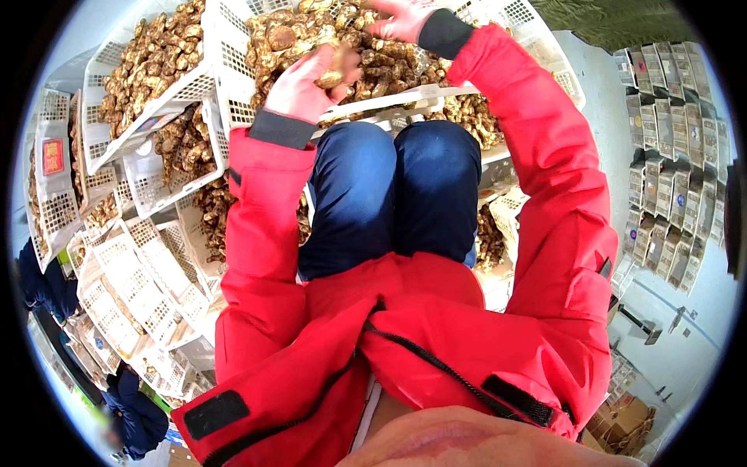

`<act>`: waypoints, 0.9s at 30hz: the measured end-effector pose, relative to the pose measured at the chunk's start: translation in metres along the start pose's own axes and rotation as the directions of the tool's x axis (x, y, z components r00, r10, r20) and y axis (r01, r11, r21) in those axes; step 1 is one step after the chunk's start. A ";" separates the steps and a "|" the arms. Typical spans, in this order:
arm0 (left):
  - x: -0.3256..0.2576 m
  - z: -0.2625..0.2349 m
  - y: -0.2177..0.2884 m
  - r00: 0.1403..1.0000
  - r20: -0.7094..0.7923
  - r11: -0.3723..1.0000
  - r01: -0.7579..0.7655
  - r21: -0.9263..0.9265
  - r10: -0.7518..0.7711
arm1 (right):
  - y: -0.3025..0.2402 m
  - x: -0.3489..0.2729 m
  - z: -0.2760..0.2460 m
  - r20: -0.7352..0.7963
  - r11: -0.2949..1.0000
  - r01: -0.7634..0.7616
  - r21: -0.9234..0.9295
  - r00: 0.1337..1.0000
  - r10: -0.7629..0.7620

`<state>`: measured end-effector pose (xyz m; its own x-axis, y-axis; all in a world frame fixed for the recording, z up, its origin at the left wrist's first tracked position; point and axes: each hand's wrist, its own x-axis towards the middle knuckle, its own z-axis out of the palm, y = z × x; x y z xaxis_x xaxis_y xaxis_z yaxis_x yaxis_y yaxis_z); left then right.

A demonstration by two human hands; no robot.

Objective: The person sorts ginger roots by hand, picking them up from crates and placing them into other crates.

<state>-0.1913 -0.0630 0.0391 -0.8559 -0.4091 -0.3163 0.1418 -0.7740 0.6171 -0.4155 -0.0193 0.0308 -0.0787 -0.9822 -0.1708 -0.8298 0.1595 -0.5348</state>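
My left hand, in a pink glove, is closed around a brown mushroom at the near edge of a white slatted plastic crate heaped with brown mushrooms. Farther back over the same heap my right hand, also pink-gloved, rests on the mushrooms with its fingers spread; its tips run out of the top of the picture. My red jacket sleeves and blue-trousered knees lie below the crate.
Another full mushroom crate stands at the left, with several stacked white crates below it. Flat packaged goods lie in rows at the right. A person in dark blue is at the lower left. Cardboard boxes sit lower right.
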 end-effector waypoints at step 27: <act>-0.040 -0.025 -0.001 0.985 0.065 0.885 -0.111 -0.452 0.157 | 0.048 0.008 0.052 0.219 0.996 -0.062 -0.058 0.973 0.074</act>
<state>-0.1443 -0.0583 0.0333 -0.8534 -0.4935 -0.1679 0.4457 -0.8578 0.2559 -0.4276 -0.0146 -0.0390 -0.0165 -0.9220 -0.3869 -0.8537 0.2144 -0.4745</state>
